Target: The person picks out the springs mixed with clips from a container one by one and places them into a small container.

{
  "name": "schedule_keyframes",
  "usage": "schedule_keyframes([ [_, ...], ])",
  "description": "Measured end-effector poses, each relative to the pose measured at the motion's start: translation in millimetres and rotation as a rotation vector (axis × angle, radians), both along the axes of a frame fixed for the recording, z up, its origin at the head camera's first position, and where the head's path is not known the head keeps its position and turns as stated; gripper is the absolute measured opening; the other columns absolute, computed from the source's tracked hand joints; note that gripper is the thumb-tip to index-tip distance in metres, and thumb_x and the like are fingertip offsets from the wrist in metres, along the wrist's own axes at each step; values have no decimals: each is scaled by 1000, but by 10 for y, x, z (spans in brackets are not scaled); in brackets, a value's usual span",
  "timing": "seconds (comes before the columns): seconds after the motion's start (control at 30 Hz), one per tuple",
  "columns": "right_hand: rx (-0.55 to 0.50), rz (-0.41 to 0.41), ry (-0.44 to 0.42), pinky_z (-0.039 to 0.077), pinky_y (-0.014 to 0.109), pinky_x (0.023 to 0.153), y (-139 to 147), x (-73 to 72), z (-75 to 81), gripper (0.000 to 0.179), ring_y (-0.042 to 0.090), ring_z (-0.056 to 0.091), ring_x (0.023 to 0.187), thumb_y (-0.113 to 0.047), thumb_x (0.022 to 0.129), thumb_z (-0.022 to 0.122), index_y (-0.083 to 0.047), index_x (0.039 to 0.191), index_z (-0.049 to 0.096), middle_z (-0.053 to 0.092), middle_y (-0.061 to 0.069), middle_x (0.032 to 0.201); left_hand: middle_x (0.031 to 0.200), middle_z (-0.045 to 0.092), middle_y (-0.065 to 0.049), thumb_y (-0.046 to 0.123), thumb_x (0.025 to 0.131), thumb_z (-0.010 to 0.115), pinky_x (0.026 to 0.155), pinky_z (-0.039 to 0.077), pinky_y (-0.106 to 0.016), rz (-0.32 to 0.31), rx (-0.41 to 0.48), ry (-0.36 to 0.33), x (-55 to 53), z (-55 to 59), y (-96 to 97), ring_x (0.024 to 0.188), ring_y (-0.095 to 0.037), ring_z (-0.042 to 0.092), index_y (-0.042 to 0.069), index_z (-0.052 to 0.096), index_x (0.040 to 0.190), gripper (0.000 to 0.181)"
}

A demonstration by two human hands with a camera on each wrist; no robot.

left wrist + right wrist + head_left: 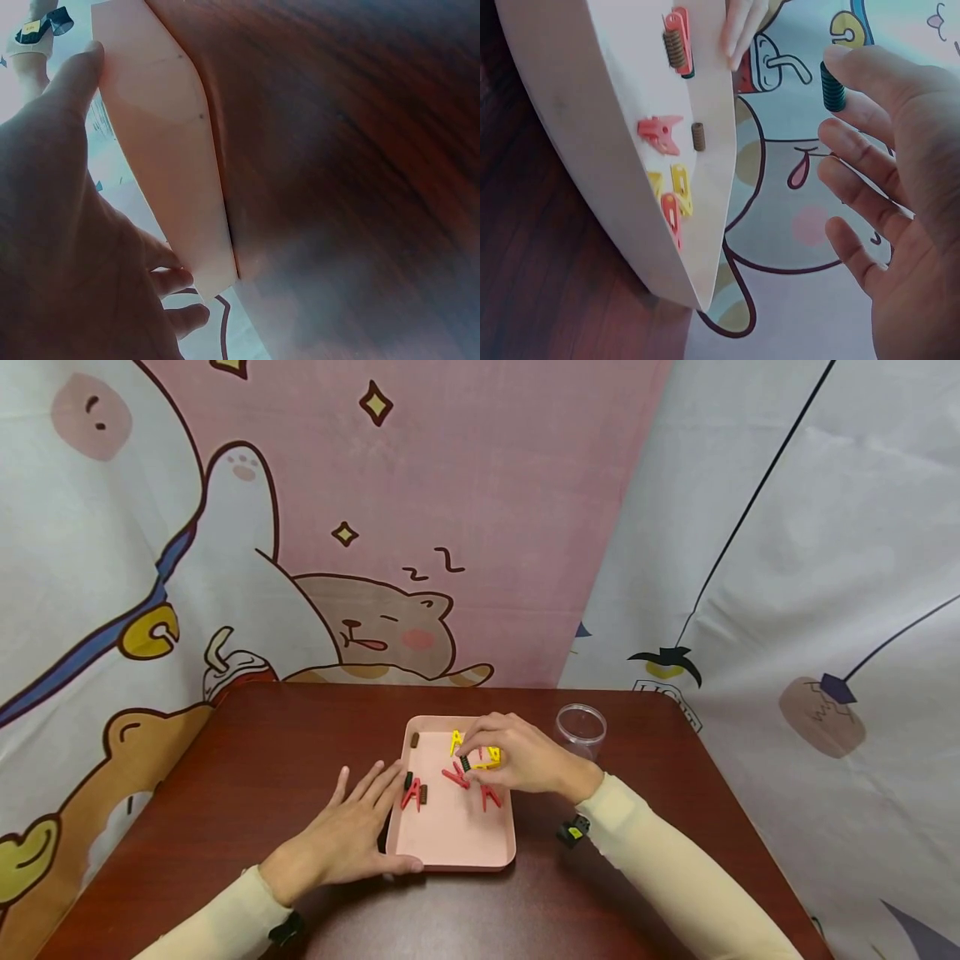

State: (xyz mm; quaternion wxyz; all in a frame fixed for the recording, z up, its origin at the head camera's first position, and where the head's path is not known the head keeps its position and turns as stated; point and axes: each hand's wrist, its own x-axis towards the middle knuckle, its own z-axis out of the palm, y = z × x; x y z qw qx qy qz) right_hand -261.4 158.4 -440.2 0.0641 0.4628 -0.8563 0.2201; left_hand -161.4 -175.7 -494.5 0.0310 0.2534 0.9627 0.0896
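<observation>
My right hand is over the pink tray, pinching a small dark green coil spring between thumb and index finger; the other fingers are spread apart. My left hand rests against the tray's left side, fingers extended along the rim and thumb at the near corner. Inside the tray are several red clothespins, yellow clothespins partly hidden behind the right hand, two brown springs and another dark green spring near the left wall.
A clear round plastic container stands just right of the tray, partly behind the right wrist. The dark red wooden table ends at a cartoon-printed cloth at the back.
</observation>
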Motion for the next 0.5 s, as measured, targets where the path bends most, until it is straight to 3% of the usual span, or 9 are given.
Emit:
schedule_keyframes([
  [0.5, -57, -98, 28, 58, 54, 114, 354, -41, 37, 35, 19, 73, 128, -31, 96, 98, -23, 128, 89, 81, -6, 127, 195, 27, -14, 103, 87, 66, 137, 17, -90, 11, 4, -2, -2, 1, 13, 180, -48, 28, 5, 30, 185, 142],
])
